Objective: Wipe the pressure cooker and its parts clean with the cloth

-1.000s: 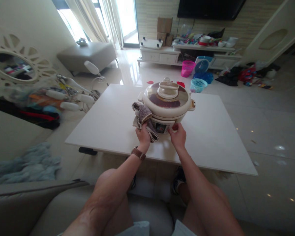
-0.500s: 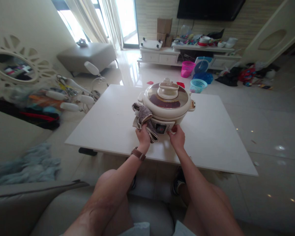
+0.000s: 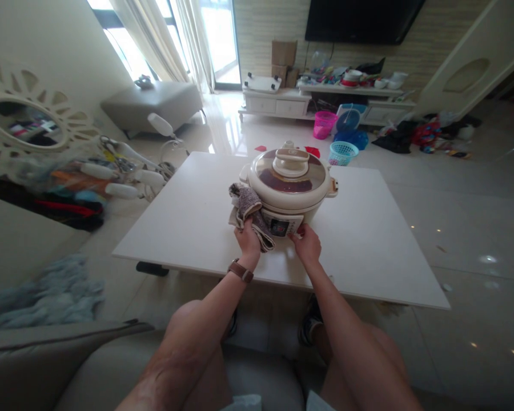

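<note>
A cream electric pressure cooker (image 3: 278,201) stands on the white table (image 3: 368,245), its lid with a brown see-through top and a raised handle in place. A control panel on its front faces me. My left hand (image 3: 248,238) is closed around a folded brown-grey cloth (image 3: 245,200), which rests against the cooker's left front side. At the lower right of the panel, my right hand (image 3: 307,242) has its fingers bent against the cooker's base. Its fingertips are partly hidden there.
Beyond the table are a light blue basket (image 3: 343,152) and a pink basket (image 3: 324,124) on the floor. A low white cabinet (image 3: 278,104) runs along the wall. A white lamp (image 3: 160,124) stands left of the table; a grey sofa (image 3: 111,365) is beneath me.
The view has tilted slightly, so the room sits a little lower. My right fingers have shifted slightly at the cooker's lower front. My left hand keeps hold of the cloth.
</note>
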{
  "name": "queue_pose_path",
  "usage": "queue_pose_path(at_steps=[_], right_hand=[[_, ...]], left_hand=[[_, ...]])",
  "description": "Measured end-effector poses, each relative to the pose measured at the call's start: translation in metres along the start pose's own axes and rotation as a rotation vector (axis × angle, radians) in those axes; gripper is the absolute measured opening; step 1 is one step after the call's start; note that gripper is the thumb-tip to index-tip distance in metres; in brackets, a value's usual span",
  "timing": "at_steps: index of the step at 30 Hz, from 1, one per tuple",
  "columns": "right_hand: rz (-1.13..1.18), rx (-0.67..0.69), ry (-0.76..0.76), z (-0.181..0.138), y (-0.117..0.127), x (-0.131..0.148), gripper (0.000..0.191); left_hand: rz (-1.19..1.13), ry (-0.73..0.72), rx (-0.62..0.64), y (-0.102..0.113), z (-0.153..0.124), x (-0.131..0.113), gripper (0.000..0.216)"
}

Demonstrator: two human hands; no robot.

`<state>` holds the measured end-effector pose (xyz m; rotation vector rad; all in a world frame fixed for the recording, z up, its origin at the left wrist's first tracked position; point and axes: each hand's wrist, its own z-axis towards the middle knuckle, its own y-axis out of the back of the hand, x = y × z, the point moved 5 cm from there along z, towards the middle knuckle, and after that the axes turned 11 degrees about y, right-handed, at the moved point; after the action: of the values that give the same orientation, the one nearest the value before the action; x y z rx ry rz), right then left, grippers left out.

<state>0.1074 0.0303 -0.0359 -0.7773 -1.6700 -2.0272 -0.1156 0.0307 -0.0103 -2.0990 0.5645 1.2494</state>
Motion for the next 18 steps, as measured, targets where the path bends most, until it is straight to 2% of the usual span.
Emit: queue_pose_path(at_steps=[3, 7, 11, 18], right_hand=[[0.0, 0.003, 0.031, 0.002, 0.008, 0.003, 0.025], [-0.037, -0.001, 0.016, 0.003, 0.017, 0.009, 0.029], [-0.133, 0.111, -0.075, 0.0, 0.006, 0.012, 0.038], [-0.274, 0.145, -0.024, -0.002, -0.008, 0.02, 0.043]], left_hand=[[-0.057, -0.036, -0.039, -0.003, 0.007, -0.005, 0.02], [0.031, -0.159, 0.022, -0.01, 0.008, -0.014, 0.022], [0.064, -0.212, 0.073, -0.011, 0.004, -0.013, 0.02], [0.05, -0.219, 0.1, -0.007, 0.007, -0.012, 0.016]])
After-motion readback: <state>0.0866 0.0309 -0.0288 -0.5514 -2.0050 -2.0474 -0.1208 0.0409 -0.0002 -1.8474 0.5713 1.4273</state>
